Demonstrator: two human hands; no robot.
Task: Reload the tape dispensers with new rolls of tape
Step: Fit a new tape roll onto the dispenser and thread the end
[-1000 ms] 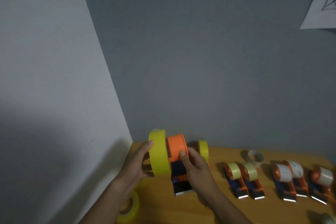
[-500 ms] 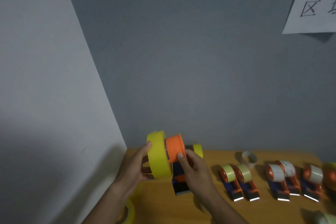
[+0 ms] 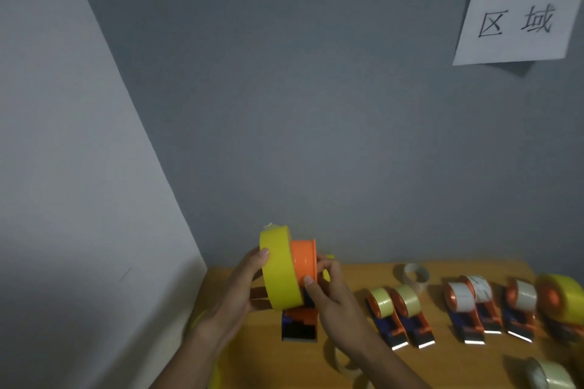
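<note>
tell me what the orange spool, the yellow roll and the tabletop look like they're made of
Orange spool: probably moulded plastic, judging by its smooth, even colour and flanged rim.
Yellow roll: looks like glossy plastic packing tape, with a smooth band and a loose clear tab at the top.
Tabletop: wood or wood-look laminate, warm brown with a matte finish; too dim to make out any grain.

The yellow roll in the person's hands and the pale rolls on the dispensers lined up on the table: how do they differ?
The yellow roll is bright, opaque yellow; the pale rolls look cream and faintly see-through. The yellow roll looks larger across than the pale rolls. It is held up by the left hand against an orange spool that the right hand grips; the pale rolls sit on dispensers resting on the table. All stand on edge.
</note>
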